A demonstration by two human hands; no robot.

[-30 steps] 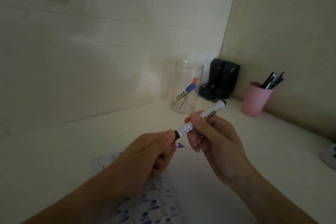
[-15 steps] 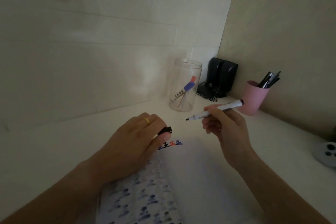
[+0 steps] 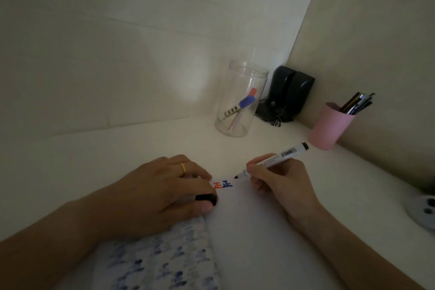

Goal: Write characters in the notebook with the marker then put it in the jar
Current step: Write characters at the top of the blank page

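The marker (image 3: 275, 160) is grasped in the fingers (image 3: 255, 167) of the right hand (image 3: 280, 183) in a writing grip, barrel slanting up and to the right. Its cap is off; the black tip is exposed and is held just above, or at, the top edge of the open page of the notebook (image 3: 247, 231). Contact between tip and paper cannot be confirmed.

The black cap (image 3: 206, 198) is pinched between thumb and forefinger of the left hand (image 3: 160, 193), which rests on the notebook and pins the left page to the worktop (image 3: 117, 148).

Two characters (image 3: 222, 184) are present at the top of the right page, one red and one blue, just left of the marker tip. No black character is visible. The rest of the right page is blank; the left page is covered with blue marks.

The clear jar (image 3: 242, 99) stands upright at the back of the worktop, well apart from the hands, open at the top. Two capped markers are leaning inside it, one with a blue cap and one with a red cap.

Judged progress: uncapping is complete and the marker is positioned for writing; the writing with this marker appears not yet started or barely started. Remaining steps are judged to be: the characters are to be written, the cap is to be refitted, and the marker is to be placed in the jar.
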